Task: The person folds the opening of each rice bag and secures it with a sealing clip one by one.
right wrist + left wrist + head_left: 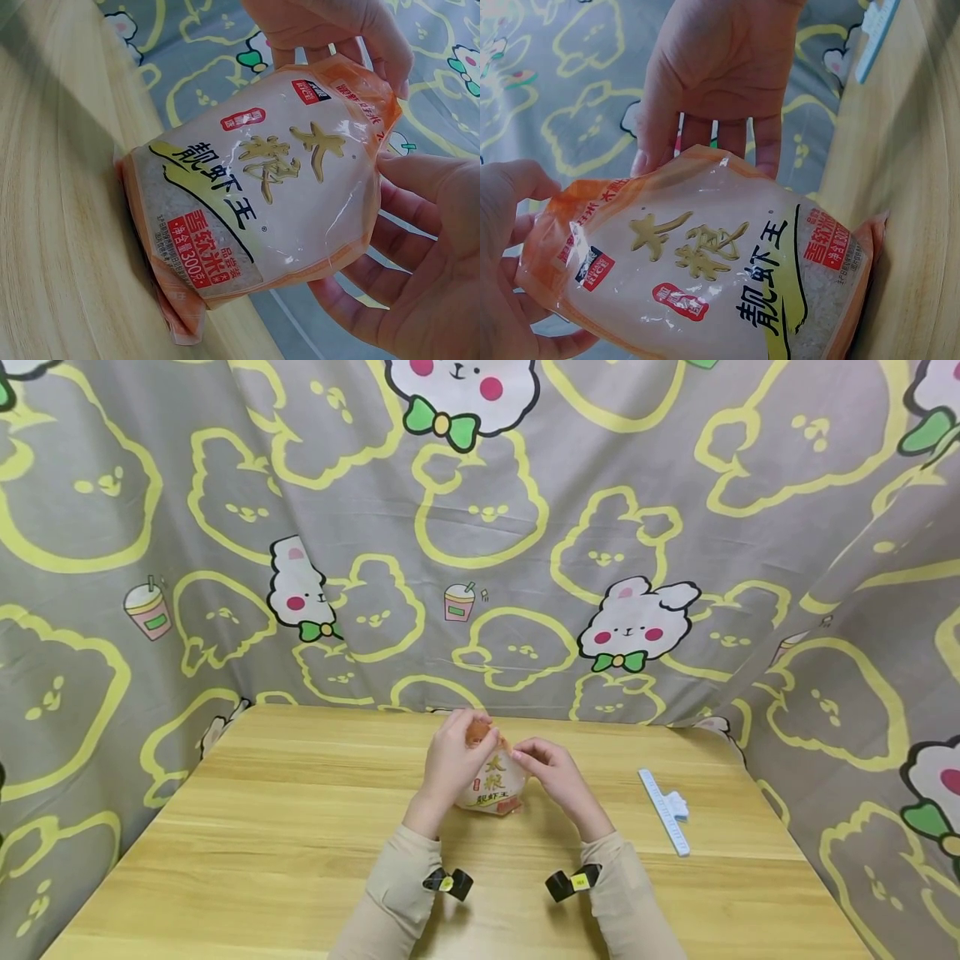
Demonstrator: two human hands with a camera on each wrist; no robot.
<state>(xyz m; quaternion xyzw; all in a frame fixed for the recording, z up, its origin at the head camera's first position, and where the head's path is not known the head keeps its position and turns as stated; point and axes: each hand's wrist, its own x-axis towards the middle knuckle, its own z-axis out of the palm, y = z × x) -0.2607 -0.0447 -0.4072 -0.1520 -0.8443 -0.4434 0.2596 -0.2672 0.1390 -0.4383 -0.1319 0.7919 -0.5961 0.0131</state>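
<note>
A small bag of rice (493, 792) with orange edges, gold and black lettering and a clear window showing white grains stands upright on the wooden table. Its bottom edge meets the tabletop in the right wrist view. My left hand (452, 758) grips the bag's upper left part, with several fingers behind it in the left wrist view. On the other side, my right hand (553, 770) pinches the upper right edge, thumb at the front and fingers behind the bag (300, 180). The bag's top looks folded and creased between the hands.
A light blue sealing clip (664, 812) with a ruler-like bar lies on the table (262, 827) to the right of my right hand. A grey curtain (360, 527) with cartoon figures hangs close behind the table and along both sides.
</note>
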